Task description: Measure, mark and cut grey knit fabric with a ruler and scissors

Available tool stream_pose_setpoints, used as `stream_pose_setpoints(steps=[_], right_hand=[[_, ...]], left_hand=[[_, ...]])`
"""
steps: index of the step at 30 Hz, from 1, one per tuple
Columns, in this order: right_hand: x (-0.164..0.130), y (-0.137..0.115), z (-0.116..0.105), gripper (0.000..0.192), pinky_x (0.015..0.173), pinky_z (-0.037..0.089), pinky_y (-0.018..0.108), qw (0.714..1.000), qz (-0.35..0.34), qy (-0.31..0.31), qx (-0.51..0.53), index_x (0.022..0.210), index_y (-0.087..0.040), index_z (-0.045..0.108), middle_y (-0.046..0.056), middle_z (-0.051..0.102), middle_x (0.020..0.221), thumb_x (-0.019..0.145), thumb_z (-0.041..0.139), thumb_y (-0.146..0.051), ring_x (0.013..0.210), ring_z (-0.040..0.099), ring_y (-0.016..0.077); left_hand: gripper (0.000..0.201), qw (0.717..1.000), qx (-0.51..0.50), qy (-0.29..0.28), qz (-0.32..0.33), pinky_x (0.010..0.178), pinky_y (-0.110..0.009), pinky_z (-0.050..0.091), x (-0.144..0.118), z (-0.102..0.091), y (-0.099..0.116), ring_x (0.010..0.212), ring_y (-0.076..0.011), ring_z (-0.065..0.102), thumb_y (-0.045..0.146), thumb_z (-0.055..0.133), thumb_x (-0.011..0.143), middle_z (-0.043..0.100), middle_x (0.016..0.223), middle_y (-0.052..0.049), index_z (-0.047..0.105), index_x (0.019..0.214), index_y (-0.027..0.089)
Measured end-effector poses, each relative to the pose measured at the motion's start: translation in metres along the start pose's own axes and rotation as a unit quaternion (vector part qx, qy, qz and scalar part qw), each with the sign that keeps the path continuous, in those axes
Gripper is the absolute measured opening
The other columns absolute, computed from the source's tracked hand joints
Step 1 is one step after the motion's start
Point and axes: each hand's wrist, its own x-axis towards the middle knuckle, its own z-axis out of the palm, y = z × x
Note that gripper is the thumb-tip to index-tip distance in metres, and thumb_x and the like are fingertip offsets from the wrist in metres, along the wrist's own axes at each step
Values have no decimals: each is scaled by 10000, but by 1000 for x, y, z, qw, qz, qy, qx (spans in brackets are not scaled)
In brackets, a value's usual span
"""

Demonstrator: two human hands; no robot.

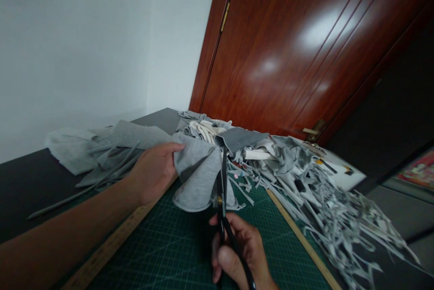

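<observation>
While the right hand grips the scissors and the left hand, at ten o'clock, pinches the grey cloth, slack fabric may bunch and skew the cut.

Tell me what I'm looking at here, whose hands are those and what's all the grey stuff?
The picture comes from a camera worn on a person's head, looking down at their own two bare hands. The left hand holds up a piece of grey cloth. The right hand grips black scissors, their blades upright against the cloth. Under them lies a green cutting mat with wooden rulers along its sides. On the right is a heap of cut grey strips. Behind stand a white wall and a brown door.
</observation>
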Motion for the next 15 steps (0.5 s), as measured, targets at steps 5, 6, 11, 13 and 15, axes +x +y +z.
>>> stream_pose_setpoints(steps=[5, 6, 11, 13, 15], right_hand=[[0, 1, 0, 643, 464, 426, 188, 1000, 13, -14, -9, 1231, -181, 655, -35, 623, 696, 853, 862, -657, 467, 484, 70], [0, 1, 0, 643, 464, 425, 189, 1000, 15, -17, -9, 1225, -180, 657, -37, 616, 690, 854, 857, -665, 465, 478, 69], [-1, 2, -1, 633, 452, 390, 177, 999, 20, -25, -3, 1218, -190, 645, -45, 617, 680, 851, 866, -656, 459, 468, 65], [-2, 2, -1, 636, 458, 398, 172, 999, 31, -35, 2, 1221, -194, 647, -52, 615, 680, 833, 892, -634, 461, 464, 60], [-2, 0, -1, 639, 460, 400, 170, 998, 40, -43, 6, 1230, -195, 645, -61, 610, 674, 828, 903, -618, 460, 460, 58]], left_hand=[[253, 995, -68, -20, -64, 866, -360, 648, -7, 6, 7, 948, -283, 818, 238, 783, 854, 863, 1026, -124, 792, 1071, 108], [269, 995, -60, -33, -77, 839, -350, 654, -9, 6, 7, 922, -282, 821, 243, 829, 826, 866, 1027, -129, 805, 1055, 103], [312, 992, -12, -93, -83, 747, -334, 662, -16, 1, 14, 806, -279, 821, 186, 941, 672, 872, 966, -129, 853, 963, 115], [272, 994, -16, -96, -58, 737, -322, 659, -16, -3, 17, 804, -271, 818, 148, 925, 649, 872, 942, -117, 857, 911, 126], [228, 996, -20, -85, -36, 704, -304, 651, -16, -8, 18, 772, -251, 810, 110, 897, 633, 866, 891, -97, 849, 856, 133]])
